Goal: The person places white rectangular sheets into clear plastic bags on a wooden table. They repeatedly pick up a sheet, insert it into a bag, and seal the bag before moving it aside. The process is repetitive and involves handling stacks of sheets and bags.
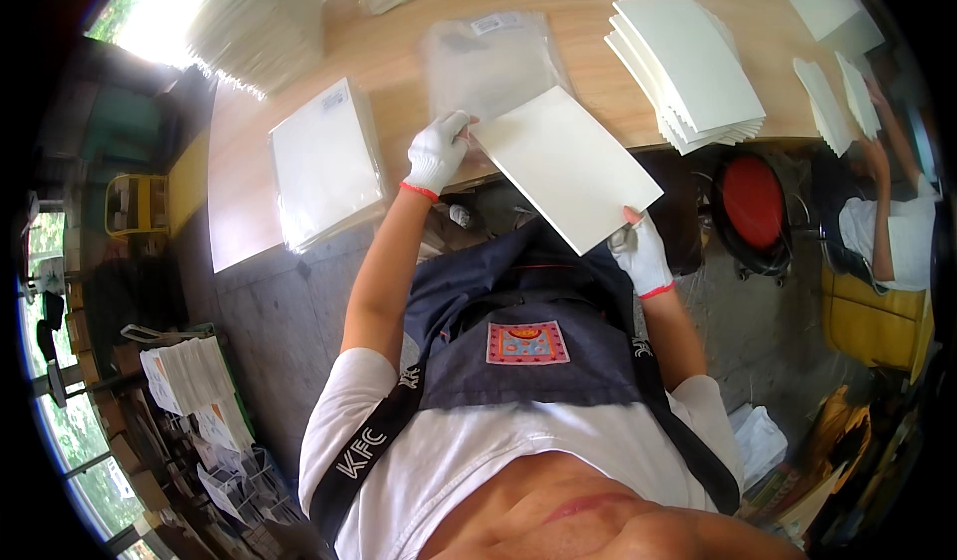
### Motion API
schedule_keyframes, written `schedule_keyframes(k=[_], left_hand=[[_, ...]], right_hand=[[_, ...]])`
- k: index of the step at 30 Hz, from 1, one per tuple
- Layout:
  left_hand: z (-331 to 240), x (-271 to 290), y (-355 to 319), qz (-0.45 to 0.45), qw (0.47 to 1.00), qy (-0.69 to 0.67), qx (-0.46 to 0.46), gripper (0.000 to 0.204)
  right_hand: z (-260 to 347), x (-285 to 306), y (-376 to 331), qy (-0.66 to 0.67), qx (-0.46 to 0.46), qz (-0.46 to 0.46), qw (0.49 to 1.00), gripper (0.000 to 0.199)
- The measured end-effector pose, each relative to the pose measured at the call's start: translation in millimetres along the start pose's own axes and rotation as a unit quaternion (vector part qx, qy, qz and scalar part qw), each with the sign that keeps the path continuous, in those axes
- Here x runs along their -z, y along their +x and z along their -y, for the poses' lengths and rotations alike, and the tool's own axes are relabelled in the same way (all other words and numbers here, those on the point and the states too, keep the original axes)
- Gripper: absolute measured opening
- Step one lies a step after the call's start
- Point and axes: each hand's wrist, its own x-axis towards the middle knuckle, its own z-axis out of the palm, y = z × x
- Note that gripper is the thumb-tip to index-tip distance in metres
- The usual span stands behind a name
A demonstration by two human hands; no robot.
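White card sheet (566, 166) is pinched at its upper corner by the gloved left hand (437, 151) and held at its lower corner by the gloved right hand (640, 251), above the table edge. Just beyond the left hand's fingers lies a clear plastic sleeve (488, 62). For a clean entry, the sheet is best kept flat and its leading corner lined up with the sleeve mouth. Farther out, one card stack (688, 67) sits past the right hand and bagged sheets (324, 161) beside the left.

On the counter (558, 2), a plastic sleeve (488, 62) lies between a bagged stack (324, 161) at left and fanned sheets (693, 67) at right; a stool (753, 201) stands below those sheets.
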Motion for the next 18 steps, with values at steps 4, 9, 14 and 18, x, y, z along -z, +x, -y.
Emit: schedule_keyframes(k=[4, 9, 14, 18], left_hand=[[2, -8, -4, -0.034, 0.996, -0.067, -0.055, 0.029], [-8, -51, -41, -0.217, 0.941, -0.26, -0.025, 0.042], [-14, -60, -37, -0.177, 0.77, -0.566, 0.235, 0.029], [-17, -61, -52, -0.06, 0.784, -0.547, 0.288, 0.02]], right_hand=[[-17, -19, -6, 0.063, -0.037, 0.03, 0.997, 0.018], [-22, -33, -5, 0.083, -0.006, -0.005, 0.997, 0.02], [-11, -45, 7, 0.024, 0.028, 0.031, 0.999, 0.029], [-3, -43, 18, 0.01, -0.004, 0.101, 0.995, 0.034]])
